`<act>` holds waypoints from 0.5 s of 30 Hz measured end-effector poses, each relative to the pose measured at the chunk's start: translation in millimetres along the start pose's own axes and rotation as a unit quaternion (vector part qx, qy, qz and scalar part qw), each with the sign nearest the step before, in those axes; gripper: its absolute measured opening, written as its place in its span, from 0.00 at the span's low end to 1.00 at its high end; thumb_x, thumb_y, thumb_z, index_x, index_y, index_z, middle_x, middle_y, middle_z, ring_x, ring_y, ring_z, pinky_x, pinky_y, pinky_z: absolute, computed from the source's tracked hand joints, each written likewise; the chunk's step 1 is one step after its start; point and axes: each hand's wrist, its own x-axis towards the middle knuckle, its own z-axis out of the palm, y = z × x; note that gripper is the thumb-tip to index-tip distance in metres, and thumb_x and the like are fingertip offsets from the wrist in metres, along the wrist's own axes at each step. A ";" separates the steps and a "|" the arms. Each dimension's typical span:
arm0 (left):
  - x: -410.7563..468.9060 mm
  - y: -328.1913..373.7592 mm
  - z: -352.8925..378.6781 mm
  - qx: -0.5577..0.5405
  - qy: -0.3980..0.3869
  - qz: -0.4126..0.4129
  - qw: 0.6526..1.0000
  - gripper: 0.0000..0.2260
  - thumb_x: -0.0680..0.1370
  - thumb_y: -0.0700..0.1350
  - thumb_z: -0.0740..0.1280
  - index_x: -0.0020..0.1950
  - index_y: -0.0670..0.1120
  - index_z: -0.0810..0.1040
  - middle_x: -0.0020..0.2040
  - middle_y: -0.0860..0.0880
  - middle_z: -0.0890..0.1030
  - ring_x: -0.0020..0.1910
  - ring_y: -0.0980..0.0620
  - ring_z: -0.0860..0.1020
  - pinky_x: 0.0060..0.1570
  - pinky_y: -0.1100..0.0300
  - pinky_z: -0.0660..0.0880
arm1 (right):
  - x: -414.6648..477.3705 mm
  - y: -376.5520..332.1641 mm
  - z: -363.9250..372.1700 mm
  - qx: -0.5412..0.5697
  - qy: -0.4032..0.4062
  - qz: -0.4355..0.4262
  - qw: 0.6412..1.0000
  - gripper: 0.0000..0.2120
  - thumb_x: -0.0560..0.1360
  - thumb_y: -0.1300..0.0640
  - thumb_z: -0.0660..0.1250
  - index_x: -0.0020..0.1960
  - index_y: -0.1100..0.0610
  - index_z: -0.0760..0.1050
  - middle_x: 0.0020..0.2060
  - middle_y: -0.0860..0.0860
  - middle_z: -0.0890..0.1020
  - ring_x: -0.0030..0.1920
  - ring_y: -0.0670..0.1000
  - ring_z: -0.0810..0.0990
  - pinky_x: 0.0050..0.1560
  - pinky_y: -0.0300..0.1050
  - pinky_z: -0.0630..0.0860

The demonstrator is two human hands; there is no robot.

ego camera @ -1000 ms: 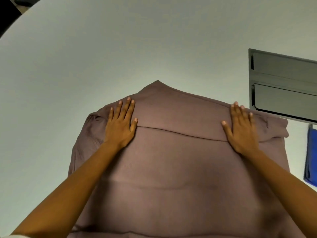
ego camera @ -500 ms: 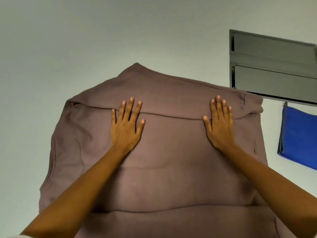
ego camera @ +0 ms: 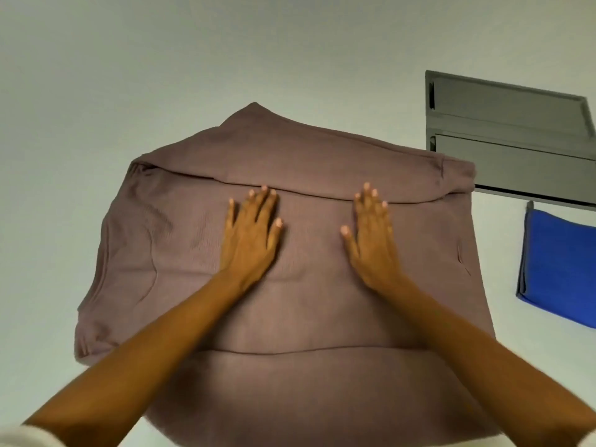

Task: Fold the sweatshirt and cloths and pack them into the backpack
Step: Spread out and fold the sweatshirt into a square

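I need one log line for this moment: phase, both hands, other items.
phase: sweatshirt folding | left hand: flat on sweatshirt | right hand: flat on sweatshirt | blue cloth: folded, beside sweatshirt

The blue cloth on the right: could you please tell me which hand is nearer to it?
Right. The right hand rests flat on the sweatshirt, on the side toward the blue cloth; the left hand lies flat beyond it, farther from the cloth.

Pale table (ego camera: 96, 91), dark grey panel (ego camera: 503, 150)
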 end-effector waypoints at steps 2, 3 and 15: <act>-36.6 12.7 14.2 0.017 -0.030 0.025 0.999 0.27 0.81 0.57 0.46 0.77 0.46 0.60 0.78 0.47 0.59 0.77 0.47 0.56 0.75 0.47 0.46 | -40.8 -30.2 12.7 0.003 -0.026 -0.056 0.998 0.32 0.81 0.44 0.48 0.78 0.62 0.51 0.78 0.57 0.50 0.78 0.54 0.46 0.77 0.53 0.45; -53.7 16.1 19.9 0.036 -0.035 0.029 0.998 0.27 0.81 0.57 0.47 0.78 0.47 0.58 0.78 0.47 0.57 0.77 0.46 0.55 0.75 0.46 0.47 | -61.0 -41.2 19.4 -0.010 -0.045 -0.080 0.996 0.32 0.81 0.43 0.48 0.78 0.61 0.51 0.78 0.56 0.51 0.78 0.54 0.47 0.77 0.54 0.47; -124.9 12.9 16.2 0.090 -0.057 0.025 0.994 0.28 0.81 0.56 0.47 0.78 0.45 0.55 0.79 0.47 0.54 0.77 0.46 0.55 0.74 0.46 0.50 | -131.2 -34.9 8.0 -0.062 -0.064 0.068 0.994 0.34 0.80 0.38 0.35 0.78 0.58 0.49 0.78 0.51 0.51 0.78 0.51 0.49 0.76 0.45 0.40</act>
